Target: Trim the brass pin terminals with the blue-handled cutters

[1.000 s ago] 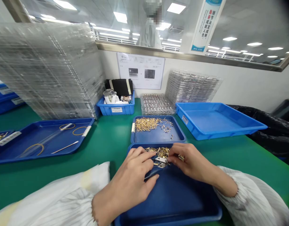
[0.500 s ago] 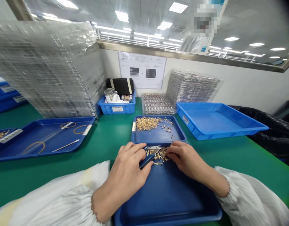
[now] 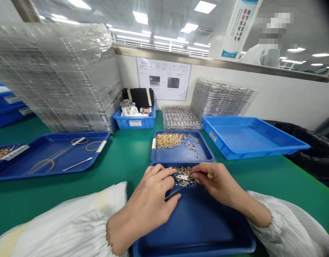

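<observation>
My left hand [image 3: 153, 196] is wrapped round the blue handles of a small cutting tool [image 3: 182, 177], whose metal head lies over a pile of small metal pins [image 3: 184, 170] at the back of the near dark blue tray [image 3: 199, 225]. On the right, my right hand [image 3: 215, 178] has thumb and forefinger pinched beside the tool's head, and gold-coloured pins show at its fingers. Just behind, a smaller blue tray [image 3: 183, 154] holds a heap of gold pins [image 3: 168, 140] and some loose darker-tipped ones.
A light blue tray [image 3: 250, 135] stands at the right, near a black bag [image 3: 314, 142]. Clear plastic trays [image 3: 182, 117] and a supply bin [image 3: 134, 123] line the back. At left, a blue tray [image 3: 54, 150] with rubber bands lies before a tall wrapped stack [image 3: 68, 78].
The tool in my left hand has moved slightly right and its handles sit closer together. My right hand has shifted a little right, and gold pins now show at its fingers.
</observation>
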`<state>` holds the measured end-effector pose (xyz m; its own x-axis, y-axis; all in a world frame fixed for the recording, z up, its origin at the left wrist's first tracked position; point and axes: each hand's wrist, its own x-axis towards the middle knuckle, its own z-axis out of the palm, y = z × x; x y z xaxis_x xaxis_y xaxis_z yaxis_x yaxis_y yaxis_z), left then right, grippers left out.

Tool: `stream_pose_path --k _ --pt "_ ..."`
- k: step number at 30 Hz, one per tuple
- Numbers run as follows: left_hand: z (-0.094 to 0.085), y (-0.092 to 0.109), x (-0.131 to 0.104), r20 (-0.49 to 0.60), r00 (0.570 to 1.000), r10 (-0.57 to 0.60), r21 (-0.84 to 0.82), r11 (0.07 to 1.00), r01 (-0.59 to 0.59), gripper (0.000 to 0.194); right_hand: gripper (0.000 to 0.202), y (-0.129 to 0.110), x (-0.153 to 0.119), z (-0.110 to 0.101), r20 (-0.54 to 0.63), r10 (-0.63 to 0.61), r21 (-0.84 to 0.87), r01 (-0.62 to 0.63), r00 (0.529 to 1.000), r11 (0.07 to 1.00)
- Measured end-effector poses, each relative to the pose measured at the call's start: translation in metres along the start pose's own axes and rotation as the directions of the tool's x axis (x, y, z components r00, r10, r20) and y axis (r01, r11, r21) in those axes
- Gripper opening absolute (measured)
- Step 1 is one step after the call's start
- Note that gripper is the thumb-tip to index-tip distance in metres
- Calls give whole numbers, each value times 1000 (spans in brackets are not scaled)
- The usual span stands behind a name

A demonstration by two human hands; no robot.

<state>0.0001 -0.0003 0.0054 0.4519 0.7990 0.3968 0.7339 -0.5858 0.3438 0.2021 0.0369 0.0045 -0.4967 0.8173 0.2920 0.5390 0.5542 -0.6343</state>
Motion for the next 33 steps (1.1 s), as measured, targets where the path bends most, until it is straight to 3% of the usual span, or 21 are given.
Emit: stream_pose_path --k 10,25,33 --pt "-1 1 -2 -7 1000 3 6 1000 -3 12 11 0 -1 -1 31 -3 -48 4 1000 999" --pt "0 0 -3 33 999 -38 -43 998 39 16 11 4 -1 1 27 -106 -129 109 994 986" --pt "2 -2 -1 5 999 -37 -62 997 37 22 11 4 -1 -2 -47 -111 -76 107 993 991"
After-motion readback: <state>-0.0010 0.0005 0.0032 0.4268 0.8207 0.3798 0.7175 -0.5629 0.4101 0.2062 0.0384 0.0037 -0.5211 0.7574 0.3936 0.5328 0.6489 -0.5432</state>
